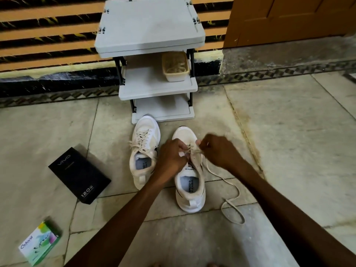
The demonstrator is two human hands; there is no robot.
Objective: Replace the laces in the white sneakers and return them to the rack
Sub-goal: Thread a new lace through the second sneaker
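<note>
One lace (219, 177) is being pinched by the fingers of the left hand (171, 157) and the right hand (217, 149) over the right sneaker (189, 189), at six o'clock from the rack (150, 26), seemingly mid-threading. The left sneaker (144, 151) is being left laced; racking is being awaited.

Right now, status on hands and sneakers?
Left hand, right hand pinch lace on nearer sneaker. Farther sneaker laced, toe at rack. Lace tail loose on floor.
</note>
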